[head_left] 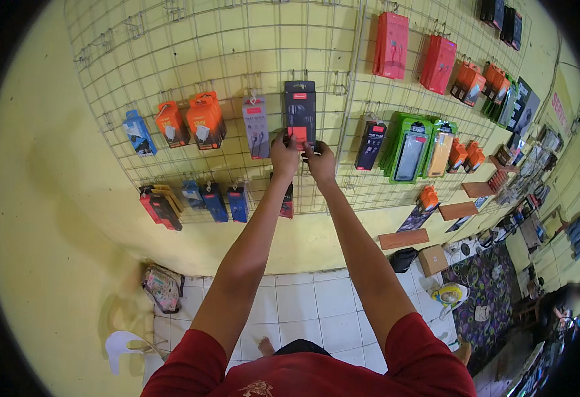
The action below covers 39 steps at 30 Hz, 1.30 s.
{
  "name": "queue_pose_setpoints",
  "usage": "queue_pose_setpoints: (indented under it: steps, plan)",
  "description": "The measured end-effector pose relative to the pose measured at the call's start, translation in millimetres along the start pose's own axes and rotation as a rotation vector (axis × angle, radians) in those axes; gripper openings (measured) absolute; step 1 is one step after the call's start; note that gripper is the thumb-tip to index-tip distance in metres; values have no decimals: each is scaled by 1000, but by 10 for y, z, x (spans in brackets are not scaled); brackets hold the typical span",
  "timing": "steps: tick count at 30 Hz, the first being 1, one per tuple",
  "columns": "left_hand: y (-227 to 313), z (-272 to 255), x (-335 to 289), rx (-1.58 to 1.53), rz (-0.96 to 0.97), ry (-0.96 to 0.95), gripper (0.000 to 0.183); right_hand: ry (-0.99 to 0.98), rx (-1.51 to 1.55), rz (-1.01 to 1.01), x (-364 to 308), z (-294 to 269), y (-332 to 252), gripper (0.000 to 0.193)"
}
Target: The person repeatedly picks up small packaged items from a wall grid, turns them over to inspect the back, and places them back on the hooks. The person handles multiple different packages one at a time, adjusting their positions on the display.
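Observation:
A black earphone box [300, 106] with a red-orange patch near its bottom is upright against the wire grid rack, at one of the hooks. My left hand [285, 159] grips its lower left corner, fingers closed with the thumb on the front. At the lower right corner my right hand [320, 163] pinches the same box. Just left of it hangs a grey cable box [256, 129]. Below, a dark red-edged pack [287, 202] is partly hidden by my left forearm. Whether the held box's top is on the hook cannot be made out.
Orange boxes [206, 120] and a blue pack [139, 133] hang to the left. Rightward are a dark cable box [371, 144], green phone-case packs [409, 149] and red boxes [390, 45]. A patterned bag [162, 288] rests on the tiled floor; another person [561, 308] sits far right.

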<state>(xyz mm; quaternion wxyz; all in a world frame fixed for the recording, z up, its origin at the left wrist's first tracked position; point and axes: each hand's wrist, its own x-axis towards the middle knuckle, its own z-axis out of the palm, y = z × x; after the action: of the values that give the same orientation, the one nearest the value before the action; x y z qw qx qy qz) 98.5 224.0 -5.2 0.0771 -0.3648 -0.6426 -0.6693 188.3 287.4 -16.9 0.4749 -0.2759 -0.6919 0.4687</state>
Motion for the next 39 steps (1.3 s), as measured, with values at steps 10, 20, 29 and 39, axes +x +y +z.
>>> queue_pose_setpoints:
  steps: [10,20,29,39]
  plan:
    - [-138,-91,-1008,28,-144,-104,46,-142,187,170,-1359,-445,433,47]
    - [90,-714,-3301,-397,-523,-403,41,-127,207,590,-3391,-1840,895,41]
    - [439,-920,-3988,-383,-626,-530,44,47,225,559,-3975,-3094,747,44]
    - [561,-99,-3853,-420,-629,-674,43,185,265,496,-3539,-3533,745,40]
